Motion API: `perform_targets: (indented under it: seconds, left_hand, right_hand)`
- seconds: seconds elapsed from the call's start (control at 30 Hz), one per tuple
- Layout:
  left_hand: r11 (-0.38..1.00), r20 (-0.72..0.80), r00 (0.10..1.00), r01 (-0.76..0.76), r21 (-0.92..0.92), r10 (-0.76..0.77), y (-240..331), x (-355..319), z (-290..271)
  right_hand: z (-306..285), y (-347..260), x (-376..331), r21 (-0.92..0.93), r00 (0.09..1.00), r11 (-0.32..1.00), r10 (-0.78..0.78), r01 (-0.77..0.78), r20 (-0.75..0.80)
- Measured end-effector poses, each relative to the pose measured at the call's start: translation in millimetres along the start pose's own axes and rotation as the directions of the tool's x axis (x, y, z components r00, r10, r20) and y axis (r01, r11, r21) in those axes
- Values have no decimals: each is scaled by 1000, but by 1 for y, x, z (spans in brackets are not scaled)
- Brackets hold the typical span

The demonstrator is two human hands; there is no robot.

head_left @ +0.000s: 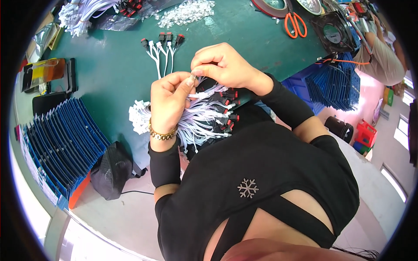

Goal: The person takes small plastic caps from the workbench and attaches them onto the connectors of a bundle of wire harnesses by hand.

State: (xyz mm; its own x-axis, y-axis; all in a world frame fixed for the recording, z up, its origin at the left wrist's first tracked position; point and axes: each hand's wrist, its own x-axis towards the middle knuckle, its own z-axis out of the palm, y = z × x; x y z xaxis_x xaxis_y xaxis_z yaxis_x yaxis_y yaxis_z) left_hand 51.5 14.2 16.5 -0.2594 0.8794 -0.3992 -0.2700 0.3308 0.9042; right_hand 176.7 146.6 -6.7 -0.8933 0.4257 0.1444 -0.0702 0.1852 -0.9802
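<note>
My left hand [170, 98] and my right hand [224, 65] meet above the near edge of the green table, fingertips pinched together. Between them is a tiny pale wire connector [193, 77], mostly covered by my fingers. Beneath my hands lies a thick bundle of white cables [196, 117], with white plugs at its left end and black-and-red connectors [228, 119] at its right. Just beyond my left hand, several white cables [162, 58] are laid out with their black-and-red ends pointing away from me.
Small clear plastic housings [187, 14] form a heap at the back, beside more white cables [87, 15]. Orange-handled scissors [295, 25], a tape reel [272, 8] and a black fan [333, 32] sit at the far right. Blue boards stand in racks at left [65, 145] and right [335, 82].
</note>
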Motion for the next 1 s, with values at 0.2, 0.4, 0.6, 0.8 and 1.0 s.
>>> perform_targets:
  seconds: [0.2, 0.4, 0.6, 0.8, 1.0]
  left_hand:
    - [992, -110, 991, -61, 112, 74, -2, -2, 6]
    - [995, -75, 992, -96, 24, 98, -3, -4, 4]
    - [993, -69, 991, -117, -12, 116, -6, -4, 6]
    - [958, -97, 969, -204, 201, 226, -15, 0, 8]
    - [959, -64, 980, -169, 226, 188, -10, 2, 5]
  right_hand:
    - [3, -6, 0, -176, 991, 976, -130, 124, -24]
    - [3, -10, 1, -289, 966, 926, -258, 242, -17]
    - [0, -12, -1, -332, 948, 897, -317, 293, -19]
    - [-4, -13, -4, -311, 981, 930, -192, 194, 36]
    - [-3, -2, -1, -183, 989, 973, -134, 142, 54]
